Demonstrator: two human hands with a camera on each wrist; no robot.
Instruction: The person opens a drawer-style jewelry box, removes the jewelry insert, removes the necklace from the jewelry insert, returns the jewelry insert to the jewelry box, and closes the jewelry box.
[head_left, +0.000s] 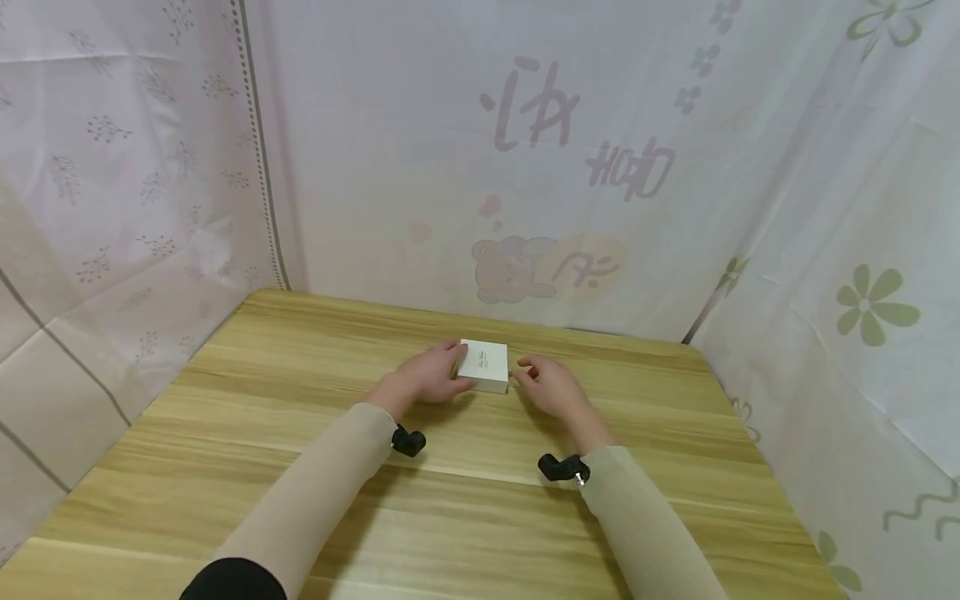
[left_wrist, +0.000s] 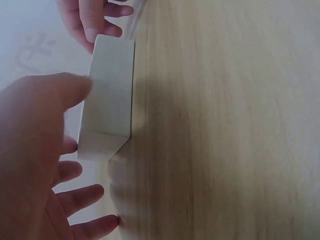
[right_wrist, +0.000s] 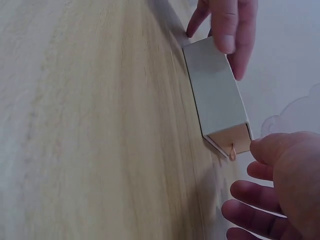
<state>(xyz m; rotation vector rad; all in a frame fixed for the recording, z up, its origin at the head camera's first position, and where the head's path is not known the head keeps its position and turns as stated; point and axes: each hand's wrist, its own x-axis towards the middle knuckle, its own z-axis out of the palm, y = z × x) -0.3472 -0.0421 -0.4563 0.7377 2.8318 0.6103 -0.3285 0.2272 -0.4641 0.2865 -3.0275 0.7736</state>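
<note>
A small white box (head_left: 483,360) with fine dark print on its lid lies flat on the wooden table. My left hand (head_left: 433,375) holds it at its left end, thumb at the near side and fingers at the far side. In the right wrist view, a peach-coloured inner drawer (right_wrist: 242,136) shows at the right end, with a small ribbon loop (right_wrist: 232,152) hanging from it. Close beside that end is my right hand (head_left: 551,386), fingers loosely bent and apart, with the thumb tip nearest the box. Nothing shows between its fingers.
The wood-grain table (head_left: 450,525) stretches toward me and to both sides. Patterned white cloth (head_left: 375,167) hangs behind the table and along its left and right edges. A black wrist camera (head_left: 408,441) sits below the left hand, another (head_left: 562,468) below the right.
</note>
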